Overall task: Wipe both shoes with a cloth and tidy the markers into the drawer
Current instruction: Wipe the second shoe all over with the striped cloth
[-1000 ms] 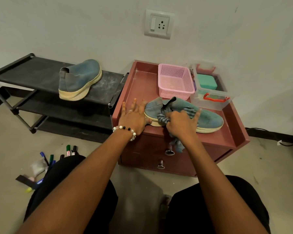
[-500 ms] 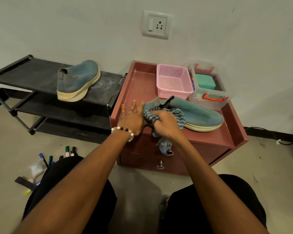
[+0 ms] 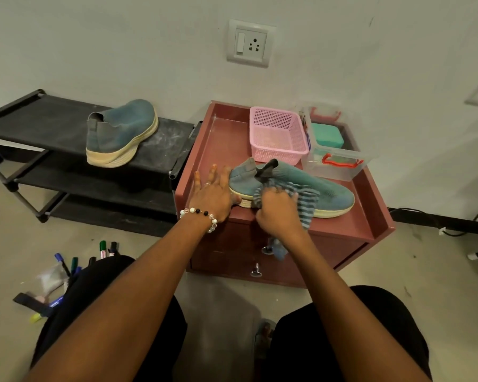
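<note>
Here the shoe [image 3: 301, 186] being wiped lies on its sole on the tabletop [image 3: 221, 139] of the reddish drawer cabinet, heel toward the left hand, toe pointing off past the right. The right hand [image 3: 278, 213] has its grip clamped on a striped cloth [image 3: 305, 201], fingers curled into the fabric and pressed against the shoe's near side by the heel; a loose tail of cloth hangs below it, over the cabinet front near a drawer knob [image 3: 256, 271]. The left hand [image 3: 213, 193] rests flat just beside that, fingers spread and straight, its edge against the heel, probably bracing the shoe so rubbing does not push it along.

Just beyond the hands, a pink basket [image 3: 276, 133] and a clear box [image 3: 334, 153] stand against the wall. Well off past the left hand, the second shoe [image 3: 120, 133] sits on a black rack [image 3: 39, 119], apparently awaiting its turn or set aside. The markers [image 3: 105, 249] lie scattered on the floor below the left forearm, not yet in any drawer.
</note>
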The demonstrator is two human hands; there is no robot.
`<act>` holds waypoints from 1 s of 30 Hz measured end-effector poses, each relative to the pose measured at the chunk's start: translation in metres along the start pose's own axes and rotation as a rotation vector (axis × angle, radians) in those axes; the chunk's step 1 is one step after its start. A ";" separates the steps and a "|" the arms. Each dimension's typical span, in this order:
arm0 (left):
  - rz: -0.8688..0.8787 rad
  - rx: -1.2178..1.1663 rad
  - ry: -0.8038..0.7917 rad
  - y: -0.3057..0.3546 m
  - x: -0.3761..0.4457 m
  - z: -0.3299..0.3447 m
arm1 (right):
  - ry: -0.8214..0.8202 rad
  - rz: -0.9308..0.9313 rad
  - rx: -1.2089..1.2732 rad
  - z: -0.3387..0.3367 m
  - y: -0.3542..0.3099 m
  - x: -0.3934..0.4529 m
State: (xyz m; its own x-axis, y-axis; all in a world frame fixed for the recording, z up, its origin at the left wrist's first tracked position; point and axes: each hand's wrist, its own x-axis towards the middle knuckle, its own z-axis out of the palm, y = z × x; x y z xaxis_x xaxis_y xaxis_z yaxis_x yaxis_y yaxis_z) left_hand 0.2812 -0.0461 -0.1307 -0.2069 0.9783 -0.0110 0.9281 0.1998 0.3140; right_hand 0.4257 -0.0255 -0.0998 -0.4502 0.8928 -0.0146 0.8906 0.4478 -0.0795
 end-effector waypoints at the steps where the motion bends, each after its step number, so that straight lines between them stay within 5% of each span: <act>1: 0.007 0.020 -0.014 0.000 0.000 0.000 | -0.012 -0.075 0.101 0.000 -0.004 0.002; 5: -0.037 -0.062 -0.098 0.001 -0.002 0.000 | -0.058 -0.236 0.525 -0.009 -0.001 0.001; 10: -0.093 -0.179 -0.066 0.010 0.007 -0.011 | 0.142 0.024 0.701 -0.037 0.047 -0.007; 14: -0.032 -0.113 0.253 0.027 0.000 -0.028 | 0.616 0.427 0.832 -0.057 0.065 -0.025; 17: 0.162 0.010 0.487 0.038 -0.002 -0.026 | 0.757 0.463 0.909 -0.059 0.065 -0.027; 21: 0.523 0.313 0.472 0.038 0.003 -0.003 | 0.682 0.415 0.866 -0.050 0.055 -0.024; 26: 0.444 0.525 0.279 0.016 0.001 0.020 | 0.504 0.166 0.650 -0.034 0.054 -0.014; 30: 0.427 0.506 0.176 0.021 0.003 0.018 | 0.140 0.148 0.115 -0.001 0.045 -0.001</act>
State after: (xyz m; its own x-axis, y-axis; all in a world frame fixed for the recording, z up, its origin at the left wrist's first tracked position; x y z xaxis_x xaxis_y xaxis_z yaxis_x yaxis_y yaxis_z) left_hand 0.3055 -0.0383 -0.1409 0.2022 0.9621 0.1829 0.9610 -0.1590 -0.2262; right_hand 0.4662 -0.0065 -0.1027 -0.2946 0.9501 0.1030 0.9295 0.3099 -0.1999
